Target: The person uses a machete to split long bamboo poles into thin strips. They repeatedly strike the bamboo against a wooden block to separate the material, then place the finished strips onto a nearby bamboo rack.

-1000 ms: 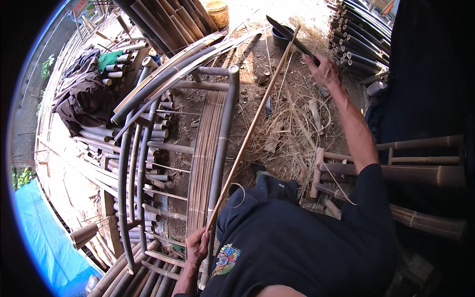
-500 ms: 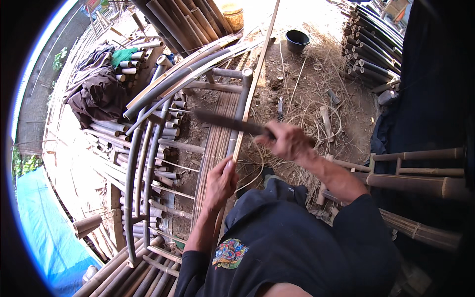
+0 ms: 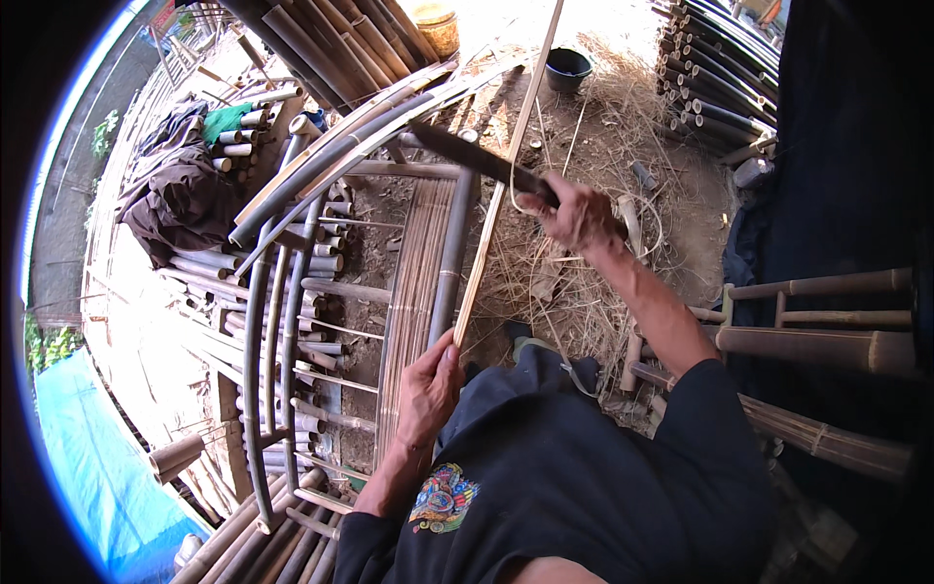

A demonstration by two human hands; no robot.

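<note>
My left hand is closed on the near end of a long, pale bamboo strip, which runs away from me to the top of the view. In my right hand is a machete, its dark blade lying across the strip well beyond my left hand and pointing to the far left. A thin, pale shaving curls beside the strip near the handle. Under and left of the strip is a bamboo bench, its slatted seat edged by a dark pole.
Bamboo shavings litter the ground right of the bench. A black bucket stands farther off. Cut bamboo poles are stacked at the far right. Curved bamboo rails rise at the left, and a bamboo frame stands at right.
The machete and my right hand have moved farther away along the strip. My left hand has shifted slightly nearer to me, still gripping the strip, and the view has shifted a little.
</note>
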